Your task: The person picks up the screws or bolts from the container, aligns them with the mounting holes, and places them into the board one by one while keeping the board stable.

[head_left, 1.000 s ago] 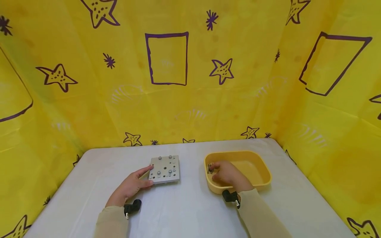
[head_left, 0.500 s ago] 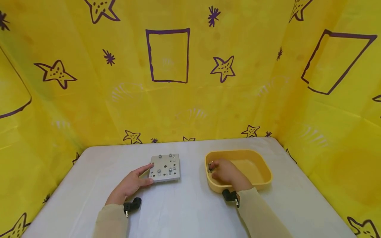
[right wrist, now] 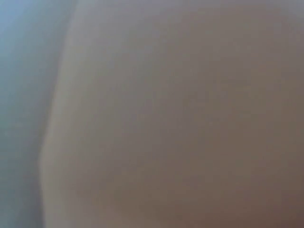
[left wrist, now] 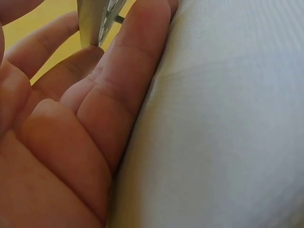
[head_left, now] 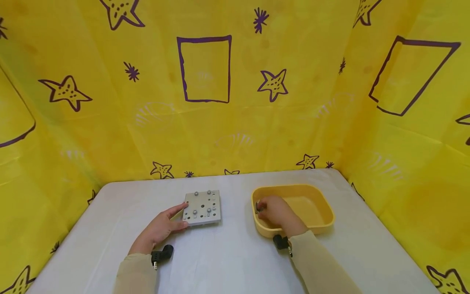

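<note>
A square light-grey metal plate [head_left: 202, 207] with several holes and several bolts standing in its top lies left of the middle of the white table. My left hand [head_left: 161, 226] grips its left side, thumb at the near left corner and a finger on the left edge. In the left wrist view the plate [left wrist: 92, 21] shows edge-on beyond the fingers. My right hand [head_left: 277, 212] reaches into a yellow tray [head_left: 323, 200], fingers bent down at small metal parts [head_left: 258, 206] by its left wall. The fingertips are partly hidden, and the right wrist view is only a blur of skin.
The white table [head_left: 227, 253] has rounded far corners. Yellow cloth [head_left: 205, 134] with drawn stars and frames stands behind it and at both sides. A black wrist camera [head_left: 161, 254] sits at the left cuff, another black camera [head_left: 280, 242] at the right.
My right fingers have drawn closer together over the small metal parts, which show less now. The left hand and the plate stay put; the head view shifts slightly.
</note>
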`<state>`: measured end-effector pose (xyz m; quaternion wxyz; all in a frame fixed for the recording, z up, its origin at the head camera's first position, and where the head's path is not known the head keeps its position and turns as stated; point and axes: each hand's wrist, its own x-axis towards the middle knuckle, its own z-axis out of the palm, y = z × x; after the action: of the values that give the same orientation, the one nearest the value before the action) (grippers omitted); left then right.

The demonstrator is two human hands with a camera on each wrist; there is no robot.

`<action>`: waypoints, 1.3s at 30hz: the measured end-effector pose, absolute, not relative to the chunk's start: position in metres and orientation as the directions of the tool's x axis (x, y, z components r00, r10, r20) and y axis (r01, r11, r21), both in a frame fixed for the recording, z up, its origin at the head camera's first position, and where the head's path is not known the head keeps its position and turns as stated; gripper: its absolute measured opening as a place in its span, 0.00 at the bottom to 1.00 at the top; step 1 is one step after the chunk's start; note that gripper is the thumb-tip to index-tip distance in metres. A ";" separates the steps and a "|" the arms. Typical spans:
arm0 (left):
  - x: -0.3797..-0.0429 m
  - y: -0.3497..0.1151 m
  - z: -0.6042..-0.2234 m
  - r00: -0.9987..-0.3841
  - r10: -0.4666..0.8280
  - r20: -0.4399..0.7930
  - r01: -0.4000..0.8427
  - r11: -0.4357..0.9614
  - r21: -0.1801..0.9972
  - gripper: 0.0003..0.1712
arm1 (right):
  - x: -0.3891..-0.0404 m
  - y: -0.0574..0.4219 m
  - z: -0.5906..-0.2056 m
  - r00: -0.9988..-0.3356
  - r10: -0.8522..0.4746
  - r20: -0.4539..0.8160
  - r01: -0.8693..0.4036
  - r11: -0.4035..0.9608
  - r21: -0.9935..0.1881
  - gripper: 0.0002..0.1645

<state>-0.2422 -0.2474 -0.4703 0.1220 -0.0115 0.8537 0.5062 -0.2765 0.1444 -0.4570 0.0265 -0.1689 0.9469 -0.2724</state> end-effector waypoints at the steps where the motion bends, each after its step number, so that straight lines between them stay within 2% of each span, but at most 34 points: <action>1: -0.242 -0.248 -0.471 -0.969 0.105 -0.224 -0.146 0.487 0.861 0.48 | -0.277 0.143 -0.457 -0.938 -0.342 0.046 -0.317 0.799 -0.512 0.08; 10: -0.244 -0.252 -0.469 -0.969 0.102 -0.226 -0.151 0.482 0.863 0.48 | -0.279 0.135 -0.455 -0.926 -0.370 0.073 -0.364 0.827 -0.429 0.08; 22: -0.241 -0.253 -0.470 -0.968 0.089 -0.235 -0.164 0.483 0.860 0.49 | -0.280 0.133 -0.457 -0.931 -0.364 0.034 -0.342 0.835 -0.431 0.08; 31: -0.242 -0.253 -0.469 -0.969 0.094 -0.227 -0.150 0.506 0.850 0.48 | -0.271 0.140 -0.442 -0.953 -0.301 0.026 -0.286 0.870 -0.401 0.13; 35: -0.244 -0.251 -0.469 -0.969 0.100 -0.225 -0.145 0.508 0.849 0.48 | -0.268 0.149 -0.425 -0.969 -0.248 -0.006 -0.218 0.864 -0.454 0.10; 39: -0.244 -0.249 -0.470 -0.970 0.104 -0.221 -0.141 0.500 0.854 0.48 | -0.270 0.163 -0.411 -0.981 -0.183 -0.057 -0.113 0.794 -0.597 0.12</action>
<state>-0.2445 -0.2490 -0.4698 0.1227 -0.0107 0.8574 0.4997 -0.2696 0.1625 -0.4106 0.0560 -0.0783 0.9455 -0.3112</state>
